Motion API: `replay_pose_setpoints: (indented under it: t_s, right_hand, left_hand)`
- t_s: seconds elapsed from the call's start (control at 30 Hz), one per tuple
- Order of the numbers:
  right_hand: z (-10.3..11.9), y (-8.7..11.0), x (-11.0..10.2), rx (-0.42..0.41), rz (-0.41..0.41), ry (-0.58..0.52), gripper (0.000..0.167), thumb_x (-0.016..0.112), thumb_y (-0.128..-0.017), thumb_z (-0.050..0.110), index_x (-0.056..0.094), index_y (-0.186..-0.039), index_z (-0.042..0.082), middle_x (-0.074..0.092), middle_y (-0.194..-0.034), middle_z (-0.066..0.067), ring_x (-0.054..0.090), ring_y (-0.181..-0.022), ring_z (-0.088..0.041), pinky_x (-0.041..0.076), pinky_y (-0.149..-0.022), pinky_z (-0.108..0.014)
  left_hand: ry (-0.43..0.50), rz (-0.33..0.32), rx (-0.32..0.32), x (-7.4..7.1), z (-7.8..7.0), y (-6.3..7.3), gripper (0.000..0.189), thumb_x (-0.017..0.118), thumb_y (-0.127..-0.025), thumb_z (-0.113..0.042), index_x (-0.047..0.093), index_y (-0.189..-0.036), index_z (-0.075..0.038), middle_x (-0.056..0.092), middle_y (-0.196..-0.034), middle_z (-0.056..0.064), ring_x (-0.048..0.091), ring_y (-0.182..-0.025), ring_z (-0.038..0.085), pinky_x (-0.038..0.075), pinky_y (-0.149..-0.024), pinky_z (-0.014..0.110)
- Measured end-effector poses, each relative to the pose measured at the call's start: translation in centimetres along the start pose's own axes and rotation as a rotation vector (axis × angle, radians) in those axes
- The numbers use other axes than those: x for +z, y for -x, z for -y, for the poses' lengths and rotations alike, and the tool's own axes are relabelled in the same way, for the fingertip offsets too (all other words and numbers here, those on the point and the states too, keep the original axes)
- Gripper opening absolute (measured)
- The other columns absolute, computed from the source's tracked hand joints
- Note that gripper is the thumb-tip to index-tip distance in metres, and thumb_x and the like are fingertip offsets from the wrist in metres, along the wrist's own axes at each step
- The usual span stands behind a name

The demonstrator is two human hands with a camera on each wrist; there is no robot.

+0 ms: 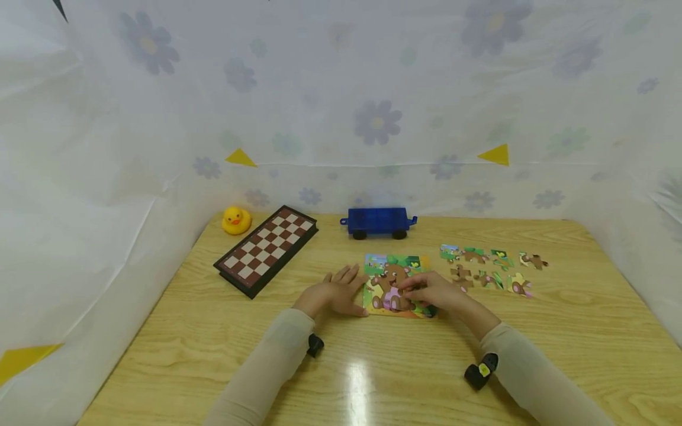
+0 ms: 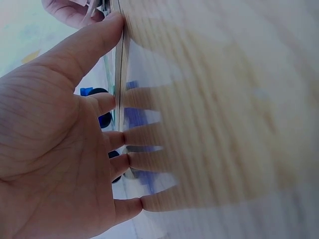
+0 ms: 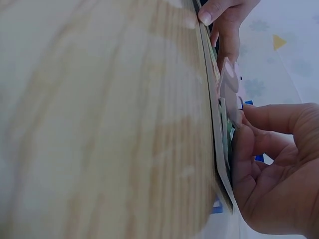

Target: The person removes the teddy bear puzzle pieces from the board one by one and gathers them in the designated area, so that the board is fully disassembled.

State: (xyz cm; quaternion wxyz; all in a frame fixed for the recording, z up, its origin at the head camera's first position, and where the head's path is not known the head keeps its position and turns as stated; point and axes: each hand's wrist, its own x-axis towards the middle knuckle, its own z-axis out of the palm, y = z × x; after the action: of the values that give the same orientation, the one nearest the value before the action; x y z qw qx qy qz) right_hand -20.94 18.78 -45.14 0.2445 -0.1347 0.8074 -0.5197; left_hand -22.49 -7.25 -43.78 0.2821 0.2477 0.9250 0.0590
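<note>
A bear jigsaw puzzle (image 1: pixel 396 313) lies flat on the wooden table between both hands. My left hand (image 1: pixel 338 293) rests at its left edge, fingers spread and straight; in the left wrist view the thumb (image 2: pixel 94 45) touches the edge. My right hand (image 1: pixel 439 291) is over the puzzle's right half and pinches a puzzle piece (image 3: pixel 229 84) between thumb and fingers. The right wrist view shows this piece tilted up from the puzzle surface. Part of the picture is hidden under the right hand.
Several loose puzzle pieces (image 1: pixel 489 279) lie right of the puzzle. Behind it stands a blue toy wagon (image 1: pixel 377 221). A folded checkered board (image 1: pixel 269 248) and a yellow rubber duck (image 1: pixel 237 220) are at the back left. A flowered sheet (image 1: pixel 319 112) hangs behind the table.
</note>
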Motion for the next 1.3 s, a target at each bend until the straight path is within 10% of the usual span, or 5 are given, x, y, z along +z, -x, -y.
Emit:
replay_pose_setpoints:
  t_s: [0.87,1.3]
  right_hand:
    - [0.37,0.14,0.52,0.024,-0.066,-0.029,0.028,0.061,-0.093,0.014,0.065,-0.115,-0.002,0.066,-0.109,-0.012,0.058,-0.08,-0.014,0.051,-0.064,-0.031]
    - [0.22,0.19,0.16,0.029,-0.051,-0.069,0.028,0.062,-0.092,0.013,0.064,-0.115,-0.004,0.068,-0.086,-0.002,0.056,-0.056,-0.011,0.051,-0.057,-0.028]
  left_hand:
    - [0.008,0.009,-0.005,-0.01,0.0,0.08,0.088,0.057,-0.087,-0.057,0.007,-0.154,-0.027,-0.011,-0.159,0.002,-0.012,-0.144,0.021,0.0,-0.113,0.055]
    - [0.001,0.019,-0.011,-0.1,-0.05,0.11,0.088,0.056,-0.088,-0.058,0.006,-0.154,-0.028,-0.013,-0.158,0.001,-0.013,-0.144,0.02,-0.001,-0.113,0.054]
